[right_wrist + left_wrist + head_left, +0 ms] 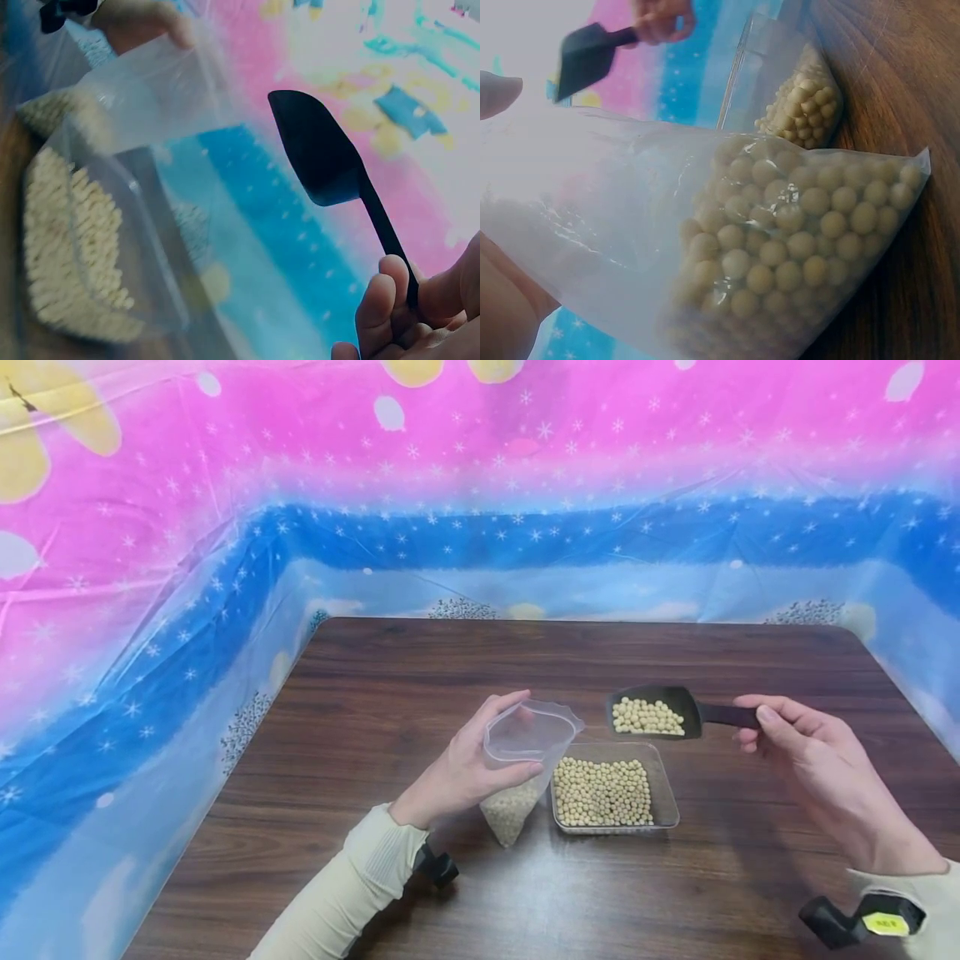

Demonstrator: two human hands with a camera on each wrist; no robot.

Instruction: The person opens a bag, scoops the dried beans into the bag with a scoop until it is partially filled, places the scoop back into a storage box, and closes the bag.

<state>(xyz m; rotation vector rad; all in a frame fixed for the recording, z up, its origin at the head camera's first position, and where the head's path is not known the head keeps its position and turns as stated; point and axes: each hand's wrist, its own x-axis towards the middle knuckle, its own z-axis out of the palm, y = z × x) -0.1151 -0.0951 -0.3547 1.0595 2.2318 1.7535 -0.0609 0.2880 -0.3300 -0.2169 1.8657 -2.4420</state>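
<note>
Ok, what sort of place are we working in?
Probably a makeshift recording booth: a wood-grain table, snowflake-patterned cloth hanging around its far and side edges, and a black device worn at the right wrist.

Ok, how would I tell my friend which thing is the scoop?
Start at the brown table and find the clear tray of round, pale beans. In the head view, just past the tray's far edge, the right hand holds the scoop by its handle. It's the dark one with a handle; the tray and bag are see-through.
</note>
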